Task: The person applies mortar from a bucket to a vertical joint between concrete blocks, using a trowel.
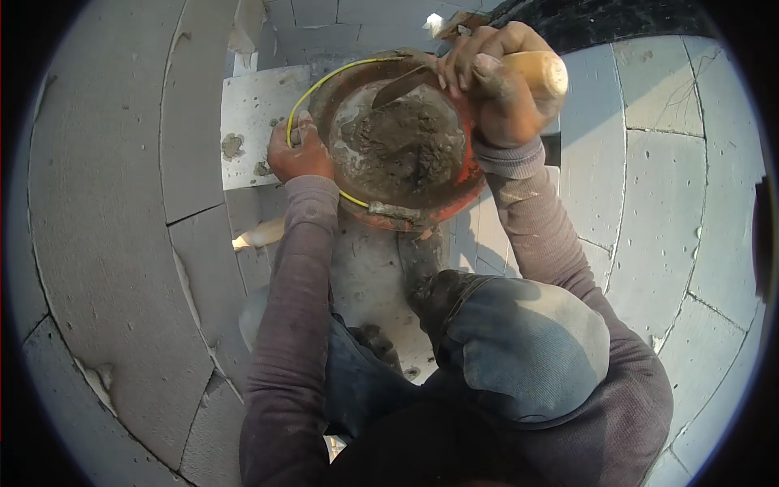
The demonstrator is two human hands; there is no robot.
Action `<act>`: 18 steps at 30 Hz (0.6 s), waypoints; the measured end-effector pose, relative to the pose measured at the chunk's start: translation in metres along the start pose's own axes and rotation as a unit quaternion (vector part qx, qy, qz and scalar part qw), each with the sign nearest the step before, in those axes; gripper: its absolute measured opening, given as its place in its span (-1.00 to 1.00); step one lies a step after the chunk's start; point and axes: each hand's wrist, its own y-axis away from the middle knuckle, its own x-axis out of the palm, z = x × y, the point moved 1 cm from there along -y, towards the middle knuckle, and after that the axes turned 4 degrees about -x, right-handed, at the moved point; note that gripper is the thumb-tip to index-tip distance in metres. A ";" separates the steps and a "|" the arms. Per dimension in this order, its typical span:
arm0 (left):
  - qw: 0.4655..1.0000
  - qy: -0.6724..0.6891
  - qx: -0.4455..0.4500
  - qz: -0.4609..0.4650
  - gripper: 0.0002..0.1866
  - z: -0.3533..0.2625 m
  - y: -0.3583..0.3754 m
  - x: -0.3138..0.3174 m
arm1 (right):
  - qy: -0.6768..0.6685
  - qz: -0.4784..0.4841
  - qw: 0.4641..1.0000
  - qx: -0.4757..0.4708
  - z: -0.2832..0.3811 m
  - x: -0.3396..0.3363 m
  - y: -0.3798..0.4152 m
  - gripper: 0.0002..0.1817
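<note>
An orange-red bucket (472,183), its rim smeared with grey, holds wet grey mortar (406,146). My left hand (301,152) is closed at the bucket's left rim, fingers round its thin yellow handle (324,81). In my right hand (505,89), above the right rim, is a trowel with a pale wooden handle (542,73). The trowel's dark blade (399,87) points left over the mortar, close to its far edge.
Pale block walls rise at the left (97,243) and right (657,203). A mortar-spotted white board (251,122) is left of the bucket. Another wooden handle (261,234) shows by my left forearm. My bent knee (527,345) is below the bucket in view.
</note>
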 end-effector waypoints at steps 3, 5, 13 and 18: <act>0.999 -0.018 0.042 -0.016 -0.81 0.006 -0.005 0.003 | 0.264 0.005 0.964 0.041 -0.099 -0.019 0.031 -0.83; 0.999 -0.020 0.035 -0.025 -0.82 0.002 -0.005 0.001 | 0.150 -0.035 0.973 0.172 -0.104 -0.013 0.017 -0.83; 0.996 -0.038 0.045 -0.073 -0.78 0.019 -0.013 0.007 | 0.161 -0.081 0.965 0.191 -0.012 -0.017 0.081 -0.86; 1.000 0.001 -0.014 -0.027 -0.83 0.003 -0.001 0.001 | 0.191 -0.036 0.970 0.144 0.041 -0.014 0.111 -0.86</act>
